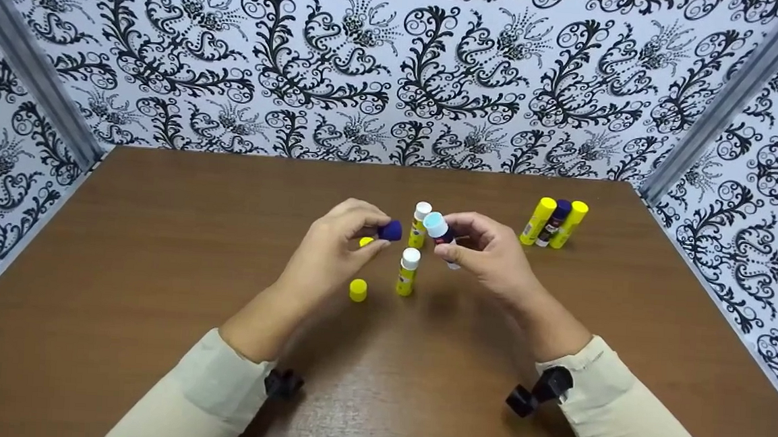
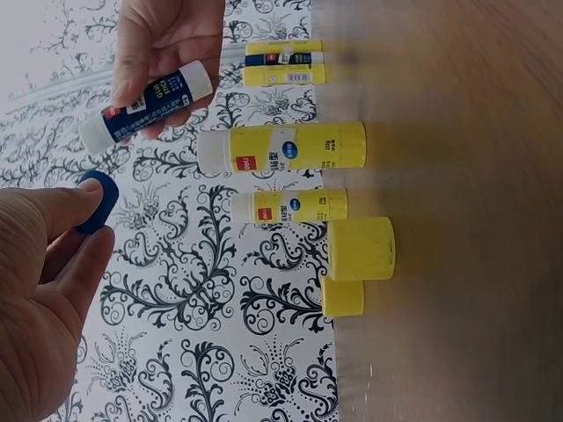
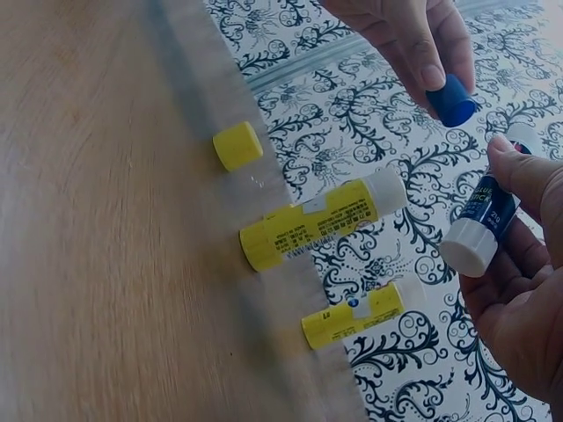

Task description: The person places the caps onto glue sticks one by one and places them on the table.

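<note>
My left hand (image 1: 333,242) pinches a dark blue cap (image 1: 390,230) between thumb and fingers, raised over the table. To its right, my right hand (image 1: 491,252) grips a dark blue glue stick (image 2: 149,107) whose pale top is uncovered and tilts toward the cap. Cap and stick are apart. Below and between the hands, two yellow glue sticks without caps, a nearer one (image 1: 407,274) and a farther one (image 1: 419,226), stand upright. Left of them are two yellow caps, one nearer (image 1: 357,290) and one partly hidden behind my left hand (image 1: 366,242).
At the back right, two capped yellow glue sticks (image 1: 537,221) stand upright with a capped dark blue one (image 1: 553,223) between them. Brown wooden table (image 1: 158,245) lies under everything, with black-and-white patterned walls (image 1: 371,62) behind and at the sides.
</note>
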Motion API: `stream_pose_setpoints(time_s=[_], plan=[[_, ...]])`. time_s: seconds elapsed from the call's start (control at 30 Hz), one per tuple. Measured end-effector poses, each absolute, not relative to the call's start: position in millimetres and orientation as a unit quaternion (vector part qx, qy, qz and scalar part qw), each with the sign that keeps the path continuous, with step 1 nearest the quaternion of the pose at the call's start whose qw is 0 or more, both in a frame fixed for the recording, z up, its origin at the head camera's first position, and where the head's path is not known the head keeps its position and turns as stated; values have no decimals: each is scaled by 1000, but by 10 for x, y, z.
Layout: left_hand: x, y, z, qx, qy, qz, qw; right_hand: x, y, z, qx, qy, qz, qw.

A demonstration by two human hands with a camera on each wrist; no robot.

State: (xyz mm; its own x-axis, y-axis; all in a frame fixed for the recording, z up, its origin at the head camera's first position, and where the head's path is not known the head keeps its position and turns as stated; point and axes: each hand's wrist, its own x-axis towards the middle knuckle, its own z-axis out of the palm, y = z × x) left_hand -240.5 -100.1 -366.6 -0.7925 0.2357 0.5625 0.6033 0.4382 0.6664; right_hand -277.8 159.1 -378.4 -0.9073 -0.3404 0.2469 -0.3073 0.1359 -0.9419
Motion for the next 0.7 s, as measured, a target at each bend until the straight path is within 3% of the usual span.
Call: stream_pose_setpoints(time_s=[0.7], plan=[[-2332, -935, -3646, -297, -816, -448, 215, -2756, 1528, -3823, -232, 765, -601, 15]])
